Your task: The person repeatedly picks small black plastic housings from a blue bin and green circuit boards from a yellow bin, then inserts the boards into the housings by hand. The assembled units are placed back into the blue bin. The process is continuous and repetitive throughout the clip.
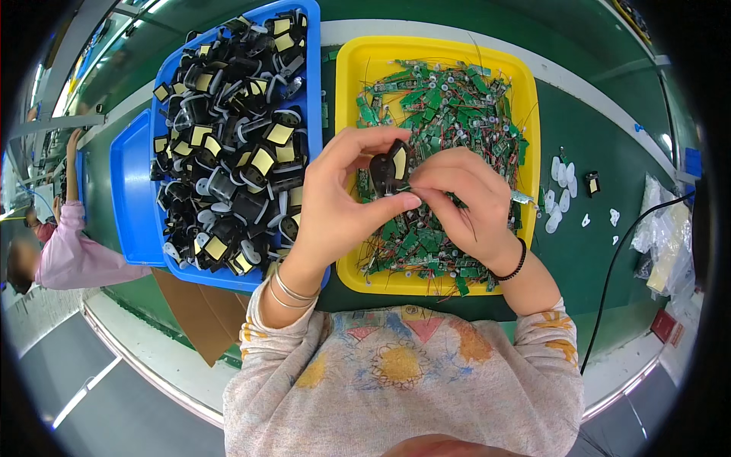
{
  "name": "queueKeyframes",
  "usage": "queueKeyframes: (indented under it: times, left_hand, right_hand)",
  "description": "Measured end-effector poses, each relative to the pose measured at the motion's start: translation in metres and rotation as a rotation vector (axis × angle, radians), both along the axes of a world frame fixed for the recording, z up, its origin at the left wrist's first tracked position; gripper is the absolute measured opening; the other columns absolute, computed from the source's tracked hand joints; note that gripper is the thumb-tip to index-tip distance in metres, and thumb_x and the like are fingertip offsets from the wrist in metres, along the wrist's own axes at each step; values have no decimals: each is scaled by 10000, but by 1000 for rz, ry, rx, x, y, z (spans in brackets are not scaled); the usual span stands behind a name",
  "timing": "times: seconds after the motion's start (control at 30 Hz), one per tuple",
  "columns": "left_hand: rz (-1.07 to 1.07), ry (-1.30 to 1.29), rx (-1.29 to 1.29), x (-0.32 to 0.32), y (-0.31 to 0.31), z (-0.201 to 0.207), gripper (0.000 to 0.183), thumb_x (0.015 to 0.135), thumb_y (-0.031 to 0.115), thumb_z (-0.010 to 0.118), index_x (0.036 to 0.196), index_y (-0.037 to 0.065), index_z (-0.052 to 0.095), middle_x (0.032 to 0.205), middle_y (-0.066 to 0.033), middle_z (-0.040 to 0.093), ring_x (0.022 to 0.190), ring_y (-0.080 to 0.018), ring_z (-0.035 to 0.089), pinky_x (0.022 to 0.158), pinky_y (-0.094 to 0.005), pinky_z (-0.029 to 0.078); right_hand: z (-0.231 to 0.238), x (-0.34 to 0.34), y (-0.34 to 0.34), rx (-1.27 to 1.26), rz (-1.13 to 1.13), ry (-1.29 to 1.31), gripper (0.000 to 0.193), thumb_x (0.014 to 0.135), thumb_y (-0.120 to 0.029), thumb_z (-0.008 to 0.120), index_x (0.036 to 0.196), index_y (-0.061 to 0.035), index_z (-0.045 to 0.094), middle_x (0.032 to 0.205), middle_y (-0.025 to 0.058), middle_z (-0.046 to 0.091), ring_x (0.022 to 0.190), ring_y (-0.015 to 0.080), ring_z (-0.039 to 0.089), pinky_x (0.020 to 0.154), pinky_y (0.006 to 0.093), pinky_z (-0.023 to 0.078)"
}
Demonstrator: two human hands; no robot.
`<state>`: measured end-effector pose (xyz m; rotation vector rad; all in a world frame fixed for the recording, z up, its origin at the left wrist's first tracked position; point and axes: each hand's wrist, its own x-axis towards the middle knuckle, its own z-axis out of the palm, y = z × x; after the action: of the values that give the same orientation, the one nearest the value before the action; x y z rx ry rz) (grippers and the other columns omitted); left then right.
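Note:
Above the yellow tray (531, 107), my left hand (335, 186) holds a black plastic housing (381, 174) between thumb and fingers. A pale yellow adhesive pad (399, 160) shows on the housing. My right hand (464, 194) is closed in a pinch at the housing's lower right edge, on thin wires (406, 189). Its fingers partly hide what they grip. A thin dark wire hangs below that palm. Beneath both hands, green circuit boards (434, 99) with fine wires are heaped in the tray.
A blue tray (314, 91) on the left is heaped with black housings (247, 206). Another blue tray (126, 190) lies beyond it. White plastic pieces (563, 175), one black housing (592, 183), clear plastic bags (662, 236) and a black cable (605, 305) are at right. Another person (76, 244) is far left.

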<state>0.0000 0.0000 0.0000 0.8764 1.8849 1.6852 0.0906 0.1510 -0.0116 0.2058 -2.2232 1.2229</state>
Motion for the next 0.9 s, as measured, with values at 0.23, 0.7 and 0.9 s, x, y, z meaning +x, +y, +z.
queueKeyframes:
  times: [0.23, 0.7, 0.9]
  left_hand:
    - [79, 135, 2, 6, -1, 1, 540, 560, 0, 786, 1044, -9, 546, 1029, -60, 535, 948, -141, 504, 875, -278, 397]
    - [-4, -108, -16, 3, 3, 0, 534, 626, 40, 764, 1101, -17, 528, 1052, -83, 548, 925, -137, 531, 800, -253, 453]
    - [64, -64, -17, 1, -1, 0, 400, 733, 53, 683, 1092, -2, 516, 1009, -68, 570, 903, -110, 537, 730, -230, 453]
  right_hand:
    - [1, 1, -1, -14, 20, -1, 131, 677, 17, 643, 797, -28, 615, 783, 85, 595, 703, 246, 579, 592, 315, 474]
    - [10, 2, 5, -72, 12, -199, 139, 690, -30, 675, 816, -27, 614, 735, 61, 580, 650, 192, 552, 569, 275, 423]
    - [-3, 4, 4, -592, 105, -285, 90, 789, -18, 617, 870, 7, 586, 752, 51, 584, 623, 86, 564, 536, 195, 442]
